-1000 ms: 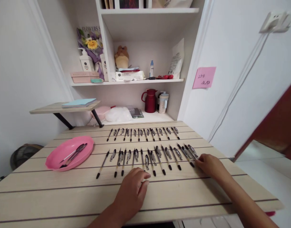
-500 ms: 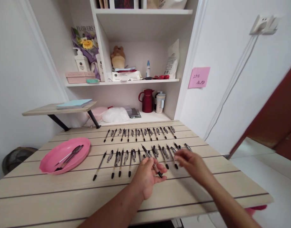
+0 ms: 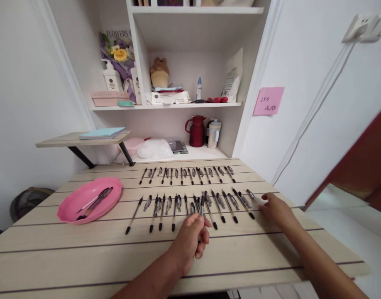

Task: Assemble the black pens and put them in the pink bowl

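My left hand (image 3: pixel 193 238) is closed around a pen (image 3: pixel 202 204), whose upper end points up and away; its lower part is hidden by my fingers. My right hand (image 3: pixel 276 209) hovers at the right end of the near row, bent fingertips close beside a loose pen cap (image 3: pixel 250 195). Slight blur hides whether the fingers touch it. The near row holds several uncapped pens with black ends, such as the leftmost pen (image 3: pixel 134 215), and clear caps (image 3: pixel 147 202) lie between them. A second row of pens (image 3: pixel 181 176) and caps lies farther back.
A pink plate (image 3: pixel 66 203) with a few pens (image 3: pixel 98 203) stands on the left of the wooden table (image 3: pixel 84 261). Behind it is a small raised shelf (image 3: pixel 56 140). White shelving with a red jug (image 3: pixel 196 132) and cup (image 3: pixel 213 133) borders the back edge.
My right hand has moved right, toward the cap at the row's end. My left hand has turned the pen from slanting across the palm to pointing upward. The view has shifted slightly.
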### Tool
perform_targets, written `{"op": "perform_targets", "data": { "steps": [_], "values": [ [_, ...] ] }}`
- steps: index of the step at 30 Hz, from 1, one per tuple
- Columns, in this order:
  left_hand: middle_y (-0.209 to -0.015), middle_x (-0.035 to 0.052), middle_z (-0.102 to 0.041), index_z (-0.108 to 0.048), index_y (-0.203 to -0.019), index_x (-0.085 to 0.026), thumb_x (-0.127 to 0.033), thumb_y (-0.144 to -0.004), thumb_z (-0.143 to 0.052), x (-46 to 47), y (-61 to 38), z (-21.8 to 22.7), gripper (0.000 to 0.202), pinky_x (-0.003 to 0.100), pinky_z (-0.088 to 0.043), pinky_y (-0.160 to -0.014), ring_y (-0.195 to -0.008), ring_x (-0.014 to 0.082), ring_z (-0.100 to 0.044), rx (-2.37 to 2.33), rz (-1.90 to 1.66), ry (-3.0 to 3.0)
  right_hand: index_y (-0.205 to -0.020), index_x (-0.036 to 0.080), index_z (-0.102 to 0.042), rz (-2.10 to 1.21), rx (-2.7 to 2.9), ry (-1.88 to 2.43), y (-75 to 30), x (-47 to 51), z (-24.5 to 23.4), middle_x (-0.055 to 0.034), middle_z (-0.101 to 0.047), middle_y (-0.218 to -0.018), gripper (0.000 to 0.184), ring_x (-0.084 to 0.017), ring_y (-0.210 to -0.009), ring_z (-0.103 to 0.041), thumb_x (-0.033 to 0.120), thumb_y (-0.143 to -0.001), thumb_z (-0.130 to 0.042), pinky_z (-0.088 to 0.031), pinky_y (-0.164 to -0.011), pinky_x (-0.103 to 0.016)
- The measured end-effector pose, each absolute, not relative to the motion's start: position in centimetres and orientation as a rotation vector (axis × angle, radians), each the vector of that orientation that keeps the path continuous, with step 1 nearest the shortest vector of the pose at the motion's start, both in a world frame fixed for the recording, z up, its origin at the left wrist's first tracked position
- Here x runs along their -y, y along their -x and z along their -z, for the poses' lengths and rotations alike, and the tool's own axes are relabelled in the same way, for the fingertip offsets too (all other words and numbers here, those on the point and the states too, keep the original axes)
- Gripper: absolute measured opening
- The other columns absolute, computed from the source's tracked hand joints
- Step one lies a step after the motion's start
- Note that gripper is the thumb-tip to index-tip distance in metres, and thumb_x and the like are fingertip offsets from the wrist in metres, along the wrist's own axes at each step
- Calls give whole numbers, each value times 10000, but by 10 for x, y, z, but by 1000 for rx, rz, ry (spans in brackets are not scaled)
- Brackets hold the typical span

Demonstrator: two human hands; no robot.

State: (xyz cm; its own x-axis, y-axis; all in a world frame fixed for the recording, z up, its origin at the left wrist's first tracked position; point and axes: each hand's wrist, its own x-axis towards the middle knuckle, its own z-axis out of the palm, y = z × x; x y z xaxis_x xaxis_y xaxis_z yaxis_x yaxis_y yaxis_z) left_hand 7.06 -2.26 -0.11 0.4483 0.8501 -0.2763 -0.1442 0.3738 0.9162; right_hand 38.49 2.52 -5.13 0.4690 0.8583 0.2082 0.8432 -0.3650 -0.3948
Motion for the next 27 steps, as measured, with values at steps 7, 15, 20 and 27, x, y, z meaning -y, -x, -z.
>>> {"op": "perform_targets", "data": {
  "steps": [7,15,20,27],
  "values": [
    [-484,-60,-444,-498,-827,-146,-367,-836,-381,31,-70,3,250,198,-147,-411,-366,37,-231,-843,-622,-1264,-803,203,-646,-762,996,1503,-331,9,12,-17,-619,-644,215,-167,-622,-567,360,-657,-639,-426,-580,-283],
    [-474,-55,-460,-523,-824,-147,-338,-847,-367,38,-70,2,248,204,-238,-476,-410,61,-282,-837,-618,-1431,-731,175,-627,-1040,836,1090,-254,24,-32,-20,-617,-704,247,-133,-641,-565,329,-590,-759,-429,-582,-249],
    [-473,-51,-457,-531,-808,-154,-314,-839,-371,40,-69,-2,228,205,-233,-470,-406,63,-288,-865,-633,-1427,-730,177,-632,-1013,932,1089,-247,25,-32,-22,-617,-692,241,-132,-623,-535,346,-604,-747,-423,-590,-261],
    [-459,-56,-449,-521,-807,-157,-332,-840,-377,38,-68,-1,229,206,-197,-446,-383,57,-254,-838,-621,-1390,-736,179,-635,-1009,1017,1131,-242,31,-33,-20,-614,-678,242,-135,-631,-526,363,-613,-734,-420,-614,-275]
  ]
}}
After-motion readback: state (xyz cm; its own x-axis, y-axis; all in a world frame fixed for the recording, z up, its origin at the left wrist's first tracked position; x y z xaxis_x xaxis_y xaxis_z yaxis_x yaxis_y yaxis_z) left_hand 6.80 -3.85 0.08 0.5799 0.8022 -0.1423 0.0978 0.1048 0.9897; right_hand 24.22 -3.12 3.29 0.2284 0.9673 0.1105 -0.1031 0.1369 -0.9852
